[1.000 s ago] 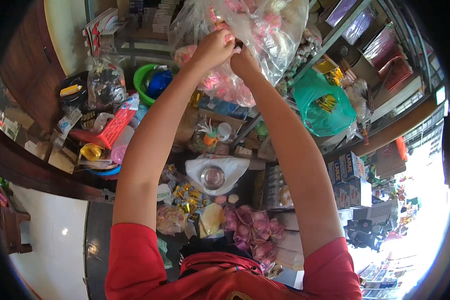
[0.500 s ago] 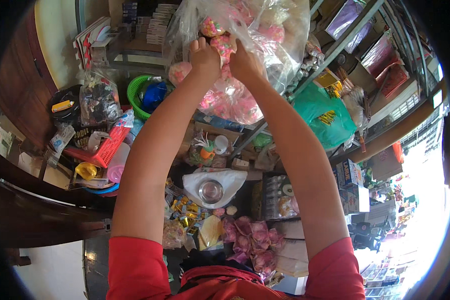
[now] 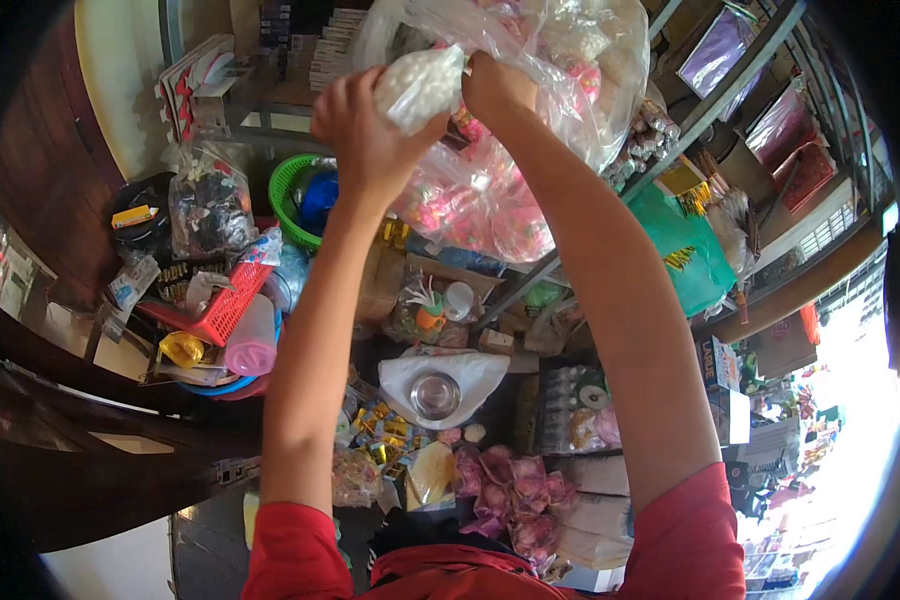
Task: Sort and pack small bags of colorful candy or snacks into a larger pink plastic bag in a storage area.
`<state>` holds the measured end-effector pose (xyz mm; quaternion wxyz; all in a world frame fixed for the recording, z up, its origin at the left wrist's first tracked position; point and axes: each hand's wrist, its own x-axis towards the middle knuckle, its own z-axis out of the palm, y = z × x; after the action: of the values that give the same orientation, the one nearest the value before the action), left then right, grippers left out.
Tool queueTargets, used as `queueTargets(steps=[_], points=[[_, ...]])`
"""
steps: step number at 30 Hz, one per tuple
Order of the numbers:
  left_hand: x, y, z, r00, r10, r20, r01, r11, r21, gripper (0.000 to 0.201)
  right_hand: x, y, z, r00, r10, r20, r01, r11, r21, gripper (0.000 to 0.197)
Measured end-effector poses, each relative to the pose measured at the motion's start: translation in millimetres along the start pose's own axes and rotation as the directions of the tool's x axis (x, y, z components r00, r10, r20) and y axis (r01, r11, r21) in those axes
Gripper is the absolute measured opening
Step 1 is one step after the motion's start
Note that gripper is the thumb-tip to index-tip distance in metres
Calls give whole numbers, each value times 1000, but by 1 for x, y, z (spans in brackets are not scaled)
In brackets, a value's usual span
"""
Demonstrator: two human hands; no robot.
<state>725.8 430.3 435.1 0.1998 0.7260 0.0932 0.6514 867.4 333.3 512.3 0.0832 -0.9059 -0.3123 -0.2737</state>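
In my left hand (image 3: 365,135) is a small clear packet of white round pieces (image 3: 420,88), its fingers wrapped round the side. Just right of the packet, my right hand (image 3: 500,88) is closed at the mouth of a large clear plastic bag (image 3: 595,125), gripping its film; its fingertips are turned away from view. Through the film show several packets of pink and multicoloured round pieces (image 3: 490,205). The large bag rests high up, against a metal rack bar, and both forearms reach up to it.
A green basket (image 3: 282,195) and a red basket (image 3: 228,300) stand to the left. Below lie a metal bowl (image 3: 435,396) on white plastic and pink wrapped bundles (image 3: 515,490). A metal rack bar (image 3: 715,90) slants along the right, beside a green bag (image 3: 685,250).
My left hand has come up and left out of the large bag, with the packet of white pieces now in it. My right hand has shifted slightly up and right.
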Motion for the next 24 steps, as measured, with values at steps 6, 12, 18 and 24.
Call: queueTargets(steps=[6,12,18,24], points=[[-59,13,-52,939,-329,97,336,825,-455,71,-1,-6,18,997,60,-40,-60,998,17,27],[-104,21,-89,793,-560,239,597,640,-484,66,-37,-7,2,992,-79,-102,105,951,292,28],[-146,42,-122,754,-575,318,652,595,-469,63,-153,-18,-67,988,12,-156,141,357,924,24],[-243,75,-166,518,-590,619,853,305,-423,59,-300,25,-109,927,259,-271,136,441,887,12]])
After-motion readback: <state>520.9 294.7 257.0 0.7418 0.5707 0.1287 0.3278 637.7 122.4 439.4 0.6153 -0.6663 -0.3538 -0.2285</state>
